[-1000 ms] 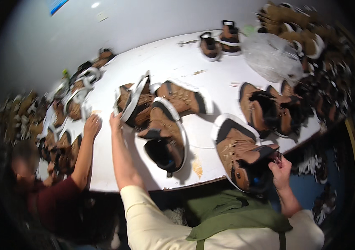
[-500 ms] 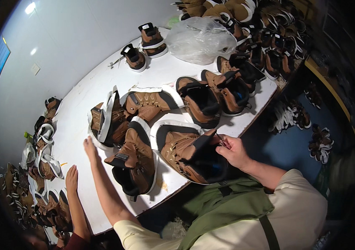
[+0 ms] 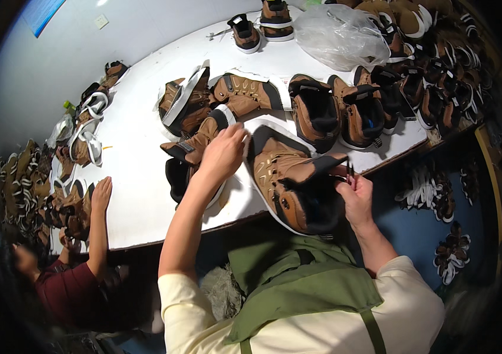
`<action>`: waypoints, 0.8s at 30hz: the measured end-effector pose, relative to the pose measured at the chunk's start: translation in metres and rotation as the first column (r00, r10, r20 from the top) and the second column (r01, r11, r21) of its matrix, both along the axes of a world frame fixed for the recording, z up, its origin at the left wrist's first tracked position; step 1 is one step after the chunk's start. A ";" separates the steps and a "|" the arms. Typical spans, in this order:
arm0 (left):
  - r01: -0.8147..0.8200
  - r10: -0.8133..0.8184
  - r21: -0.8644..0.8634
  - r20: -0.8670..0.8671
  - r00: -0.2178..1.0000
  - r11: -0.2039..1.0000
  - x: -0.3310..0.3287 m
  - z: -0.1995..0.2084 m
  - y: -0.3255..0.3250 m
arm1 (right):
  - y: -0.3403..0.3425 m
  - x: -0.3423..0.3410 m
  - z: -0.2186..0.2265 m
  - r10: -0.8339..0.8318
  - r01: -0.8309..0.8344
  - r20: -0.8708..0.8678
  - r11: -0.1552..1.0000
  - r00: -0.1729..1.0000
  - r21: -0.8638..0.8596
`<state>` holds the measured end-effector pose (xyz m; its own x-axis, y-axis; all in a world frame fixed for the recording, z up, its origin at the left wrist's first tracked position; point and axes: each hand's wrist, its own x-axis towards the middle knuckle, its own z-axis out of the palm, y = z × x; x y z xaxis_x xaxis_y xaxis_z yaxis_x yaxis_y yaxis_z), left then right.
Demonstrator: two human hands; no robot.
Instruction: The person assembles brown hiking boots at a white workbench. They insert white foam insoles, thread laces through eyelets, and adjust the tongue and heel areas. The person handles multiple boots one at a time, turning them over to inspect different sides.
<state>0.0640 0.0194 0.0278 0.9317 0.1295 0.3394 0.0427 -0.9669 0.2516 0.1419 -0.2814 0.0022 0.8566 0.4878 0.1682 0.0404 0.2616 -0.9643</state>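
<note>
Centrally, a brown boot (image 3: 289, 171) lies between the two hands at the near edge of the white table (image 3: 139, 147), its long axis running from heel, beside the green apron (image 3: 310, 301), to toe, up and leftward; the right hand (image 3: 356, 197) is at the open collar, beside the tongue (image 3: 320, 167), its thumb and fingers pinching a small, slender dark tool (image 3: 351, 173), though whether they also grip the tongue cannot be told; the left hand (image 3: 225, 152) is nearer the toe, fingers loosely bent, contact uncertain, and partly covers another boot (image 3: 201, 144); the uppers look matt and suede-like, with black toe trim, pale rounded soles and dark linings; beyond lies a crumpled, translucent plastic bag (image 3: 342, 38).
</note>
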 end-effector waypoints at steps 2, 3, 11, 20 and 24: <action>-0.039 0.039 0.000 0.076 0.996 0.999 0.038 -0.021 0.007 | -0.015 0.005 -0.003 -0.031 0.031 0.005 0.999 1.000 0.007; -0.029 0.030 -0.032 0.048 0.998 0.999 0.058 -0.026 0.013 | -0.023 0.010 -0.010 -0.042 0.043 0.023 0.999 0.999 -0.027; -0.200 0.262 0.533 -0.042 0.964 0.822 0.147 -0.111 0.051 | -0.042 0.015 -0.014 -0.143 0.153 0.123 0.985 0.982 -0.079; -0.128 0.179 0.496 -0.056 0.982 0.859 0.138 -0.113 0.074 | -0.029 0.016 -0.015 -0.006 0.033 0.145 0.983 0.989 -0.180; -0.163 0.216 0.516 -0.044 0.975 0.841 0.118 -0.113 0.103 | -0.016 0.016 -0.009 0.028 -0.020 0.123 0.998 0.992 -0.061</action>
<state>0.1824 0.1226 -0.0857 0.9382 0.1417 0.3159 0.2365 -0.9286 -0.2858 0.1577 -0.2974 -0.0064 0.8188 0.5204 0.2425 0.1550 0.2064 -0.9661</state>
